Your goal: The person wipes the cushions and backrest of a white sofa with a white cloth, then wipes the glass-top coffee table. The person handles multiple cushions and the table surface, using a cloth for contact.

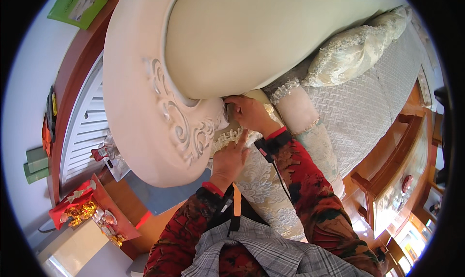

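Note:
A sofa's carved white frame (140,131) curves around a cream padded backrest (250,33). My right hand (250,111) reaches into the corner below the backrest, beside the end of the scroll carving (181,131). Its fingers are bent and the tips are partly hidden in the gap, so I cannot tell whether they pinch anything. Lower down, my left hand (229,164) rests on the frilled trim (229,135) of a floral fabric cover (265,190). Its index finger points towards my right wrist, and nothing is visible in its grasp.
A lace-edged cushion (345,55) leans on the woven grey seat cover (359,106). Right of my right hand lies a frilled pale fabric piece (298,108). A wooden table (396,171) stands at right. A red box (109,211) and a white louvred panel (85,124) are at left.

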Motion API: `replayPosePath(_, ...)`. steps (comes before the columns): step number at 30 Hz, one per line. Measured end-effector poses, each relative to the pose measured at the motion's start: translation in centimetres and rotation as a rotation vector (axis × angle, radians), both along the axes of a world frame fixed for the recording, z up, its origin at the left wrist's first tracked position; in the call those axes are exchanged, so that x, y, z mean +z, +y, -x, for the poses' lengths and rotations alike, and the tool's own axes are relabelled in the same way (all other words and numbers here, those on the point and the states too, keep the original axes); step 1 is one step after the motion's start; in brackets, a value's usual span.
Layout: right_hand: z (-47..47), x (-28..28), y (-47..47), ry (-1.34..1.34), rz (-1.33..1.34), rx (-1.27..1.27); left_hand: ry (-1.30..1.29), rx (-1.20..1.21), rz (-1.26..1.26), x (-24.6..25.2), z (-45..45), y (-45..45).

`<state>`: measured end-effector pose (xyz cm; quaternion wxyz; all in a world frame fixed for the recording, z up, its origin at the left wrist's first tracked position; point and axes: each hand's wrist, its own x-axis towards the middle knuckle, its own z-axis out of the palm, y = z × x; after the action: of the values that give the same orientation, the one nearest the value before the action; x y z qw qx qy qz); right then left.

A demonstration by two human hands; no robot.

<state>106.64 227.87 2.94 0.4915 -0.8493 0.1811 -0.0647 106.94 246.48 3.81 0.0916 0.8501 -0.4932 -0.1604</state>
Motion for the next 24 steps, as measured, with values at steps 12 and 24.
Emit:
replayPosePath(12, 1.6, -0.8, 0.0, -0.216, 0.430, 0.094, -0.038, 0.036, 0.018, -0.3, 0.2, 0.1)
replayPosePath(24, 4.6, -1.7, 0.9, -0.257, 0.483, 0.056, -0.094, 0.029, 0.081, -0.4, 0.4, 0.2)
